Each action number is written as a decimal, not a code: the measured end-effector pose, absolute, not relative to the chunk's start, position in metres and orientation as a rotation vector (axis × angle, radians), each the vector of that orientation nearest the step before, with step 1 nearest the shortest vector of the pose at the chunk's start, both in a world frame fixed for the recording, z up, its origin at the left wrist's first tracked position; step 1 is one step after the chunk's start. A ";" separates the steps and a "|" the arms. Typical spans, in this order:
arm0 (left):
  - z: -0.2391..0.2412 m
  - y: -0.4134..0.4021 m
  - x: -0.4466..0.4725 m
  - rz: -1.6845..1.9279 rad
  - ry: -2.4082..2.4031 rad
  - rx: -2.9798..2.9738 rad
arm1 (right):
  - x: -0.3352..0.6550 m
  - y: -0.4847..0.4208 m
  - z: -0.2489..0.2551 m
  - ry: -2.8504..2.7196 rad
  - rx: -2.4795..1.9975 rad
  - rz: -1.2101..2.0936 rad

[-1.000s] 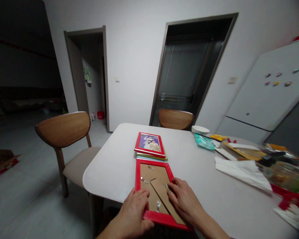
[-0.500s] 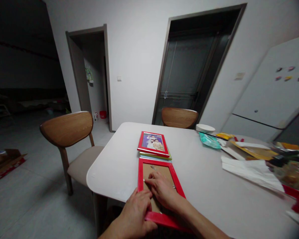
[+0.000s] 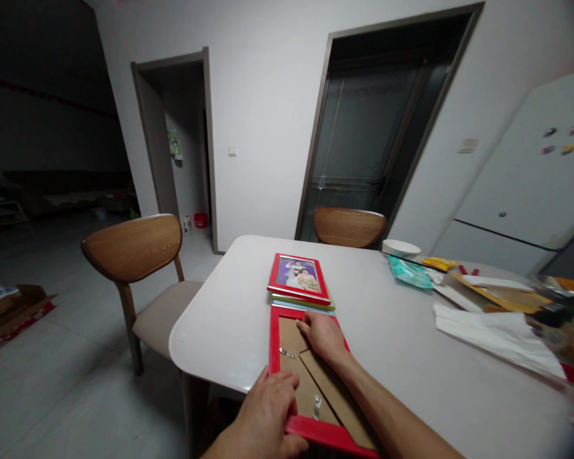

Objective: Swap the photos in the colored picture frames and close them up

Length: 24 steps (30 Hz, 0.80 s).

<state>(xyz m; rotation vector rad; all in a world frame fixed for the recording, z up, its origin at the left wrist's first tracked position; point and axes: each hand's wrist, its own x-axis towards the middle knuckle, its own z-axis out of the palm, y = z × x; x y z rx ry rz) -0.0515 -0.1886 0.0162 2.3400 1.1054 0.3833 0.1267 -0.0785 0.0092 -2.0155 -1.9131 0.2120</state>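
Observation:
A red picture frame (image 3: 274,344) lies face down on the near part of the table, its brown backing board (image 3: 310,382) upward. My left hand (image 3: 270,408) is closed round the frame's near left corner. At the far end of the backing, my right hand (image 3: 323,335) is closed, its fingertips pinching at a small metal clip (image 3: 297,322) that they partly cover. Other metal clips show at the left edge and near end of the backing. Just beyond lies a stack of frames, topped by a red frame (image 3: 273,280) holding a photo of people.
On the table's right are a white bowl (image 3: 402,248), a teal packet (image 3: 409,273), a yellow envelope (image 3: 502,293) and white paper (image 3: 495,335). Wooden chairs stand at the left (image 3: 134,248) and far side (image 3: 349,227). A cardboard box (image 3: 16,312) sits on the floor.
My right hand has moved from the left-edge clip to the far end of the backing, uncovering more board. The left-edge clip now points inward. My left hand keeps its grip on the corner.

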 end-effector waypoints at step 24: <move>0.025 -0.201 -0.035 0.218 1.135 2.312 | 0.141 -0.083 0.006 -1.782 -2.119 0.285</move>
